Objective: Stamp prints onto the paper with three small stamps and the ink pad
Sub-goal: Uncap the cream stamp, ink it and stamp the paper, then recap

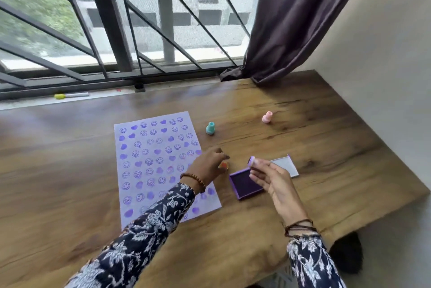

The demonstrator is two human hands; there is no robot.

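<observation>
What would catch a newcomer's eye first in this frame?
The pale purple paper at the table's centre, nearly filled with purple smiley and heart prints. Just right of it, the right hand holds a small purple stamp above the open ink pad, while the left hand reaches over an orange stamp at the paper's edge. Farther back, a teal stamp and a pink stamp stand on the wooden table.

Paper (161, 162) flat, covered in purple smileys and hearts. Ink pad (245, 184) open beside it. Teal stamp (210, 128) and pink stamp (267, 117) upright beyond.
</observation>
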